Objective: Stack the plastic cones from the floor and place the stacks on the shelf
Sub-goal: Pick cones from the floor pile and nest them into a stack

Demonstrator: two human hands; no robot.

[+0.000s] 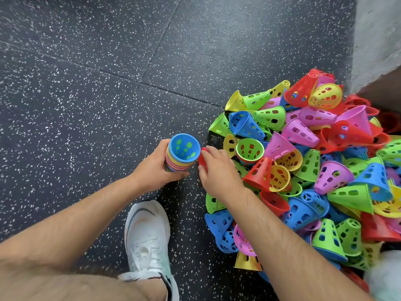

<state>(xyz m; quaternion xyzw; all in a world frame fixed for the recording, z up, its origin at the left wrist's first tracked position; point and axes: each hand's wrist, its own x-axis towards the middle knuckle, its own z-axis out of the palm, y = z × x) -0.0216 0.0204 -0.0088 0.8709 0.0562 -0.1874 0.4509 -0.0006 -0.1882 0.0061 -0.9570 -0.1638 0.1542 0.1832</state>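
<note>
the left hand [155, 168] wraps its curled fingers and thumb around a nested stack of cones [181, 154], wide mouths up with a blue cone on top, held just above the speckled black floor [97, 83]. the right hand [217, 170] pinches a single red cone [202, 158] right beside the stack, touching or nearly touching its rim. to the right a big loose pile of cones [314, 170] in green, blue, pink, yellow and red lies on the floor, and a white shoe [147, 240] stands below the hands.
</note>
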